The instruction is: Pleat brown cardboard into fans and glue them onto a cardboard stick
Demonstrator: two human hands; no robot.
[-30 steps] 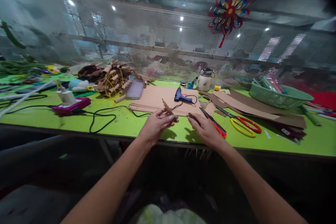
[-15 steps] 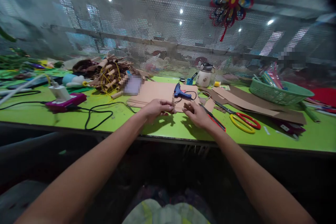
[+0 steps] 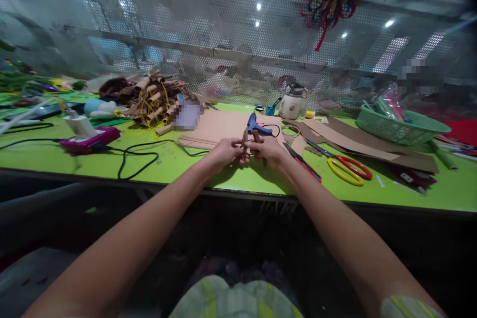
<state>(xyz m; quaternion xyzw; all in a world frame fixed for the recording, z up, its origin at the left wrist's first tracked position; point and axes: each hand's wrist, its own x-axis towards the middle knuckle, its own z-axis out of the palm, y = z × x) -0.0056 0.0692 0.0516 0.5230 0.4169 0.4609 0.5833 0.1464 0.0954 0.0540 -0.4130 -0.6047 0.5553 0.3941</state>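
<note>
head view: the left hand (image 3: 224, 152) curls inward, thumb and fingertips pinching a narrow upright brown cardboard-like strip (image 3: 245, 140), while the right hand (image 3: 271, 149) pinches a short brown slightly tilted cardboard-like piece (image 3: 256, 135) just beside it; whether the two touch is too small to tell. both are above the near part of the flat lime-green table (image 3: 179, 170), in front of the blue pistol-shaped glue gun (image 3: 260, 128) lying on flat tan cardboard sheets (image 3: 212, 123). a light, even pinch seems best, since thin stock probably creases under pressure; lining up edges before pressing, with knuckles clear of the possibly hot glue gun, looks wise
</note>
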